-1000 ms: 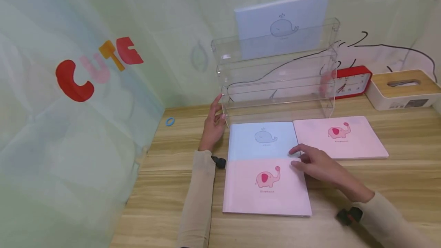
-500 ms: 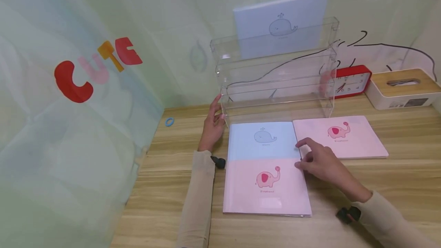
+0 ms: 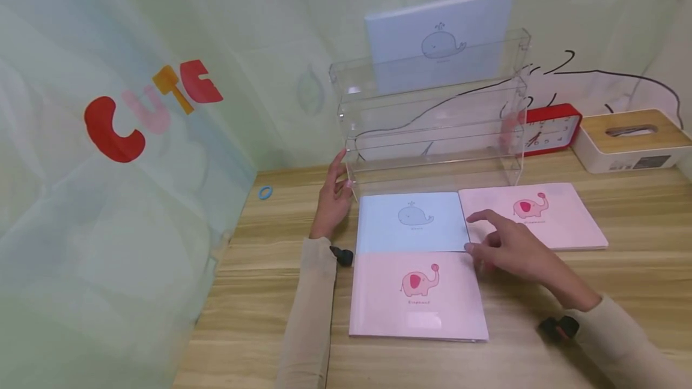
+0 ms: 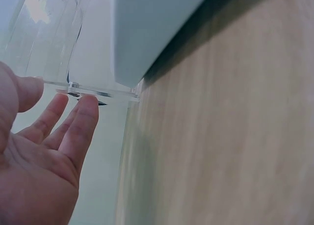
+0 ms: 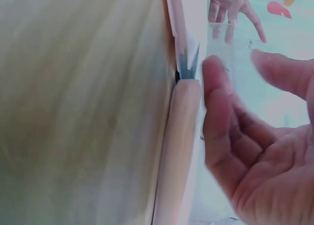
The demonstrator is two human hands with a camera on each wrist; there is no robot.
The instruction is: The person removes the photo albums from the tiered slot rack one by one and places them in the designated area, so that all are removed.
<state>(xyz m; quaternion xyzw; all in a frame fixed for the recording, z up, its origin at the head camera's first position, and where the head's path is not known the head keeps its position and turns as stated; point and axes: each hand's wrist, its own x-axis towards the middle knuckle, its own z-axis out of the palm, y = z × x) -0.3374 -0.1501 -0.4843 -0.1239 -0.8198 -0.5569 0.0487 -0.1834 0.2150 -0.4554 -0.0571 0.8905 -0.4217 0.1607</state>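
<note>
My left hand (image 3: pixel 333 203) touches the left side of a clear acrylic tiered rack (image 3: pixel 432 164). In the left wrist view its fingers (image 4: pixel 81 137) reach out to the rack's edge. A light blue whale book (image 3: pixel 389 236) lies in front of the rack, partly covered by a pink elephant book (image 3: pixel 378 311). Another pink elephant book (image 3: pixel 578 227) lies to the right of these. My right hand (image 3: pixel 510 248) is at the right edge of the blue book, thumb and forefinger apart with nothing between them. The right wrist view shows its fingers (image 5: pixel 218 112) beside the books' edges.
A blue whale book (image 3: pixel 394 41) stands in the rack's top tier. Right of the rack are a red clock (image 3: pixel 559 131) and a tissue box (image 3: pixel 600 158) with a wooden lid. A small blue ring (image 3: pixel 265 192) lies on the table at the left.
My right hand has shifted right from over the book covers to the right edge of the blue book. My left hand stays against the rack; the books lie as before.
</note>
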